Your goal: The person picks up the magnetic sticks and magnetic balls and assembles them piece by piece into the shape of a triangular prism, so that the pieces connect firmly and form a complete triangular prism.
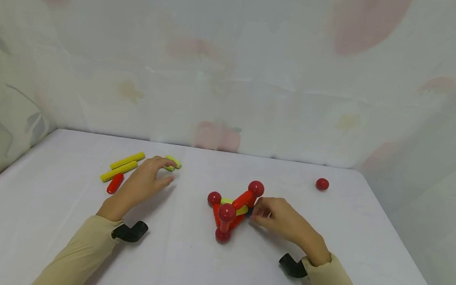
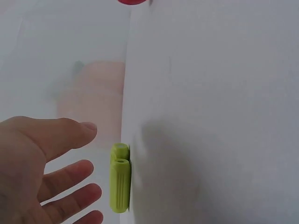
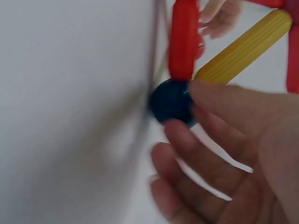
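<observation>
A frame of red and yellow rods joined by red balls stands mid-table. At its right side, my right hand pinches a dark blue ball between thumb and fingertips. From that ball a red rod and a longer yellow rod run off in the right wrist view. Over on the left, my left hand is held above the table with thumb and fingers apart and nothing between them. Two short yellow-green rods lie near its fingertips, partly behind them in the head view.
Two longer yellow rods and a red rod lie left of my left hand. A loose red ball sits toward the back right. Patterned cloth hangs behind the white table.
</observation>
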Demonstrator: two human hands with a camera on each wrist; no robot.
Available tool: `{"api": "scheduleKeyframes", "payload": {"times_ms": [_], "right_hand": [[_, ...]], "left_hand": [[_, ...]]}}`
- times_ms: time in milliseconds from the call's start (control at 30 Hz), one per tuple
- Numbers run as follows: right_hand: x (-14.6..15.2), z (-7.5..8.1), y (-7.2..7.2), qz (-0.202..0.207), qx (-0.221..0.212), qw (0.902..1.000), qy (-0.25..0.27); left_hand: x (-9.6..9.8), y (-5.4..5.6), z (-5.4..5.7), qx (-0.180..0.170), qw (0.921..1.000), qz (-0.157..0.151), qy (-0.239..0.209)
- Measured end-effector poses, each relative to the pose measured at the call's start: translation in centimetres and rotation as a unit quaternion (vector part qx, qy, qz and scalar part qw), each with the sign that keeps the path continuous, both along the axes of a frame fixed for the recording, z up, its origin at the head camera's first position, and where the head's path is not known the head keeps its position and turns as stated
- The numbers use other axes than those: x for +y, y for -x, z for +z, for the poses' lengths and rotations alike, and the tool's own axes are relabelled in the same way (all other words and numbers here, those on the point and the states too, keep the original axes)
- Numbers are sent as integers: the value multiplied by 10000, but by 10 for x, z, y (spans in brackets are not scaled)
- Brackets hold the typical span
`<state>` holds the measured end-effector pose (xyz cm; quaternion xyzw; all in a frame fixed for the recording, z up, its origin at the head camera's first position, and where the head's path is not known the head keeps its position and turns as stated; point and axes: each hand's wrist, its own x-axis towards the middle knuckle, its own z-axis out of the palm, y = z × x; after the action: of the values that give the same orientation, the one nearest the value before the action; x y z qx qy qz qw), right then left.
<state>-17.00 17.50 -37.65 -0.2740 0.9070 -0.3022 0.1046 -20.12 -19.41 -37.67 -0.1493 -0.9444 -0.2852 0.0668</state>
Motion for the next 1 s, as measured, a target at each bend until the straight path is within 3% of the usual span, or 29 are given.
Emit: {"api": "scheduleKeyframes", "payload": {"times_ms": [167,300,567,1000], "right_hand": [[-8,10,-11,694,-606,9957,3],[-17,14,-19,967,-888,9913,9],[-24,15,-25,1020,-961,9900,-137],[-26,10,-26,1073,-786,9907,-295]], "left_hand": [[-1,-2,0,-97,9997,120,205],[-1,-1,-3,-83,9993,41,375],[-1,-1,-8,-153,9962,-86,852],[-2,-3,-10,-27,9941,-2,1085]]}}
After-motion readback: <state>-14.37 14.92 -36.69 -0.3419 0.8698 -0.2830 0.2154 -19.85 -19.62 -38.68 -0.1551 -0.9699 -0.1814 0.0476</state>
